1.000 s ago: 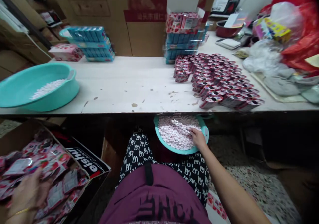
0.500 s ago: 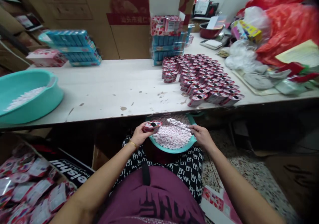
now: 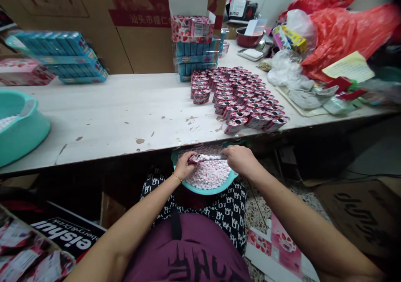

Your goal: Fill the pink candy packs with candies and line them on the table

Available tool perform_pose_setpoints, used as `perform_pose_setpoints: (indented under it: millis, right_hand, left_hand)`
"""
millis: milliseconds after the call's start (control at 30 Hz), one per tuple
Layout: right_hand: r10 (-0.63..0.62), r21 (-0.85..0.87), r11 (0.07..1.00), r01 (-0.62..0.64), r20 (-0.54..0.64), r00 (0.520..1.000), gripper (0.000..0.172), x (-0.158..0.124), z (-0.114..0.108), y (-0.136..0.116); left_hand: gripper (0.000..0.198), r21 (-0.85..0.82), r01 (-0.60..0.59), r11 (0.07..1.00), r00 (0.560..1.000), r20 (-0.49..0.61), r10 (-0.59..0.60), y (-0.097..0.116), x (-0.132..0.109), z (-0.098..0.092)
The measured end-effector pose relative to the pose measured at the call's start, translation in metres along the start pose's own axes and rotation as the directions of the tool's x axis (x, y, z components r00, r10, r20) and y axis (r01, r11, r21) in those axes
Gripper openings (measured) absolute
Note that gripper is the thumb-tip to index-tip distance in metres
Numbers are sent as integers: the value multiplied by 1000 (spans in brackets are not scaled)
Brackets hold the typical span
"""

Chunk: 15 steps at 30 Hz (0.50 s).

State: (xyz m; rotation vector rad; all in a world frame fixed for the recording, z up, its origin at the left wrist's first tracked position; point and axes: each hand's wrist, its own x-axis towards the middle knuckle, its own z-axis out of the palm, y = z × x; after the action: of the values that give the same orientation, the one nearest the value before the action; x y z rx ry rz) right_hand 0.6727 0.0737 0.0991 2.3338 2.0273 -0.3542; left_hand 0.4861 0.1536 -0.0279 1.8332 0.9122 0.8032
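Note:
A turquoise basin (image 3: 219, 189) full of small white candies (image 3: 209, 174) rests on my lap, partly beneath the table edge. My left hand (image 3: 185, 166) is closed round a small red-and-pink container (image 3: 194, 158), tilted above the candies with its top facing right. In my right hand (image 3: 239, 158) is the end of a narrow scoop (image 3: 216, 157) carrying a row of white candies. The scoop's tip meets the opening of the container; how far it reaches inside is hidden.
On the white table (image 3: 125, 119) stand several rows of similar containers (image 3: 244, 98). Blue boxes (image 3: 75, 56) and a second turquoise basin (image 3: 25, 131) are at the left. Plastic bags (image 3: 341, 35) crowd the right. A carton of packets (image 3: 28, 252) sits low at the left.
My right hand has brought the loaded scoop left to the container. My left hand has tipped the container toward the scoop. The view has shifted to the right.

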Motion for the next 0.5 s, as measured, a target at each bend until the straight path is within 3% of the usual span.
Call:
perform_pose_setpoints:
  millis: [133, 267, 400, 500]
  right_hand:
    - [-64, -84, 994, 65, 19, 998, 26, 1, -21, -18]
    - [-3, -161, 987, 7, 22, 1000, 27, -18, -15, 13]
    - [108, -139, 985, -100, 55, 993, 28, -31, 47, 44]
    - [144, 50, 988, -145, 34, 989, 31, -19, 106, 29]
  left_hand:
    - [33, -46, 58, 997, 998, -7, -58, -4, -1, 0]
    - [39, -191, 146, 971, 986, -52, -158, -12, -11, -11]
    - [45, -314, 219, 924, 956, -119, -267, -23, -19, -16]
    - [47, -395, 248, 885, 942, -114, -315, -27, -16, -6]
